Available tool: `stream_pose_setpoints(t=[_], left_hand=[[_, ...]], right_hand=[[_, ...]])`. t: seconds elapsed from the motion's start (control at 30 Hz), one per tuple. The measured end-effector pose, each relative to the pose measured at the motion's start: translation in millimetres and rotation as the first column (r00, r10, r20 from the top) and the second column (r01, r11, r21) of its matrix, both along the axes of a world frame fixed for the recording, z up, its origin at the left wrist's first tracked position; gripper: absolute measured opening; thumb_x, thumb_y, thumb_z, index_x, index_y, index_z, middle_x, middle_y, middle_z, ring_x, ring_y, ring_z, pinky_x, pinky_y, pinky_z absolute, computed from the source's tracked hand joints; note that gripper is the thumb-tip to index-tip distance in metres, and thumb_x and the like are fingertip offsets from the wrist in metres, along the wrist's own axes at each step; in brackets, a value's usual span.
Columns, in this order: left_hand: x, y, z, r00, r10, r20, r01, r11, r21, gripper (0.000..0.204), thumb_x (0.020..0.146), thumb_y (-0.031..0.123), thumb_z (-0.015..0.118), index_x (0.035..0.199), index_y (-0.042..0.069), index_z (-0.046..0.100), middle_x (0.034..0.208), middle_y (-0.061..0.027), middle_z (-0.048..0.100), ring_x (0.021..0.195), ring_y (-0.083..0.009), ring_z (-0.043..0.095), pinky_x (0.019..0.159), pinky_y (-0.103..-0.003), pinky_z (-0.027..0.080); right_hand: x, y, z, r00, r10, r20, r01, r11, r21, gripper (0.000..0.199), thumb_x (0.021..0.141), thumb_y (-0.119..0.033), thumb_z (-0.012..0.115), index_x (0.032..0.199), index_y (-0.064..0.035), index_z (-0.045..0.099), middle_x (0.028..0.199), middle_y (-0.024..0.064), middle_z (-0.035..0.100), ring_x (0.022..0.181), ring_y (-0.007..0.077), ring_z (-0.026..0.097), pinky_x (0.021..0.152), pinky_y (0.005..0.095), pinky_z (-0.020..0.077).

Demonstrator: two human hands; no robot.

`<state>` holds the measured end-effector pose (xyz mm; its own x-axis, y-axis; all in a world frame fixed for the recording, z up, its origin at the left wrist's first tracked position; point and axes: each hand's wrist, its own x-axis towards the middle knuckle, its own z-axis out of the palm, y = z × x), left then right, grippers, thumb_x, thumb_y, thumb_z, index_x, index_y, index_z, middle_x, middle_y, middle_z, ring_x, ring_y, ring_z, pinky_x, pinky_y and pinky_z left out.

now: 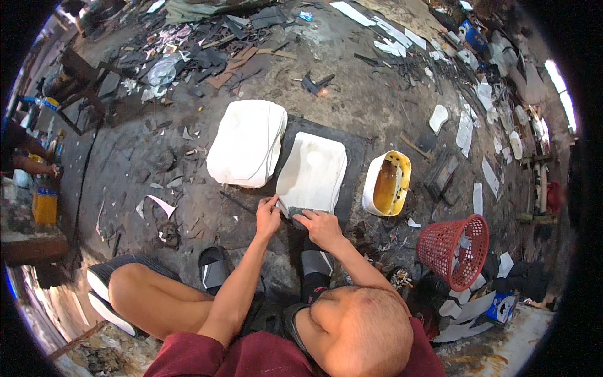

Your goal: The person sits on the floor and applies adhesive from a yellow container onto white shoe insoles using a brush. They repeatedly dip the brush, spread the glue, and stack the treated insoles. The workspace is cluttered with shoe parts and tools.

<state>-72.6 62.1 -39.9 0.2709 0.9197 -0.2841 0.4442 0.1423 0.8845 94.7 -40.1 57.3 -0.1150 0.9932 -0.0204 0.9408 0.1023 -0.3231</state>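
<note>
A white flat sheet (pixel 314 173) with a worn pale spot lies on a dark board (pixel 357 151) on the floor in front of me. At its near left corner, my left hand (pixel 268 218) pinches the sheet's edge between thumb and fingers. My right hand (pixel 321 229) is closed at the near edge, its fingertips on a small dark flat piece (pixel 295 217) that lies across that edge. The fingers partly hide this piece. To the left stands a stack of similar white sheets (pixel 245 144), apart from my hands.
Right of the board sits a cut-down yellow-and-white container (pixel 370 188) with brown stuff inside. A red plastic basket (pixel 433 248) tilts at the right. Dark scraps (pixel 235 66) and white offcuts (pixel 391 30) litter the far floor. A wooden stool (pixel 34 247) is at the left.
</note>
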Motion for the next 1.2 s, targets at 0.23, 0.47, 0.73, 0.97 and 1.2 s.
stream_pose_setpoints(t=[0.23, 0.47, 0.73, 0.97, 1.2], left_hand=[[12, 1, 23, 0.996, 0.077, -0.037, -0.071, 0.988, 0.14, 0.039, 0.085, 0.007, 0.068, 0.123, 0.007, 0.069, 0.114, -0.0143, 0.062, 0.096, -0.0208, 0.064, 0.086, -0.032, 0.052], [104, 5, 58, 0.869, 0.359, 0.339, -0.111, 0.81, -0.575, 0.091, 0.076, 0.021, 0.088, 0.146, -0.009, 0.038, 0.132, -0.0243, 0.056, 0.105, -0.0247, 0.064, 0.083, -0.035, 0.056], [66, 60, 123, 0.771, 0.156, 0.618, 0.08, 0.938, -0.336, 0.044, 0.087, 0.005, 0.075, 0.128, 0.002, 0.06, 0.107, -0.0064, 0.069, 0.092, -0.0163, 0.066, 0.082, -0.031, 0.055], [-30, 161, 137, 0.764, 0.362, 0.535, -0.103, 0.886, -0.452, 0.043, 0.088, 0.013, 0.074, 0.127, 0.002, 0.06, 0.105, -0.0047, 0.068, 0.086, -0.0157, 0.066, 0.069, -0.034, 0.056], [-53, 100, 95, 0.684, 0.646, 0.338, -0.703, 0.708, 0.07, 0.064, 0.089, 0.018, 0.073, 0.142, -0.004, 0.045, 0.12, -0.0156, 0.065, 0.099, -0.0259, 0.064, 0.082, -0.036, 0.053]], right_hand=[[34, 3, 61, 0.637, -0.38, -0.671, 0.482, 0.875, -0.037, 0.038, 0.091, -0.014, 0.066, 0.129, -0.0099, 0.065, 0.118, 0.0122, 0.071, 0.103, 0.0268, 0.069, 0.091, 0.0363, 0.0529], [56, 3, 101, 0.394, -0.21, -0.895, 0.798, 0.562, 0.219, 0.037, 0.093, -0.005, 0.065, 0.128, 0.0065, 0.06, 0.116, 0.0138, 0.068, 0.101, 0.0193, 0.065, 0.09, 0.0309, 0.0513], [53, -13, 90, 0.275, -0.24, -0.931, 0.901, 0.402, 0.163, 0.035, 0.093, -0.005, 0.066, 0.126, 0.0054, 0.061, 0.117, 0.0107, 0.067, 0.104, 0.02, 0.063, 0.094, 0.0334, 0.0485], [56, -14, 87, 0.249, -0.213, -0.945, 0.909, 0.389, 0.152, 0.038, 0.093, -0.006, 0.067, 0.128, 0.0062, 0.06, 0.123, 0.01, 0.065, 0.106, 0.0178, 0.061, 0.093, 0.03, 0.047], [84, -28, 95, 0.224, -0.345, -0.912, 0.967, 0.195, 0.164, 0.039, 0.092, -0.008, 0.066, 0.128, 0.0049, 0.058, 0.121, 0.013, 0.065, 0.107, 0.0232, 0.061, 0.094, 0.0346, 0.048]])
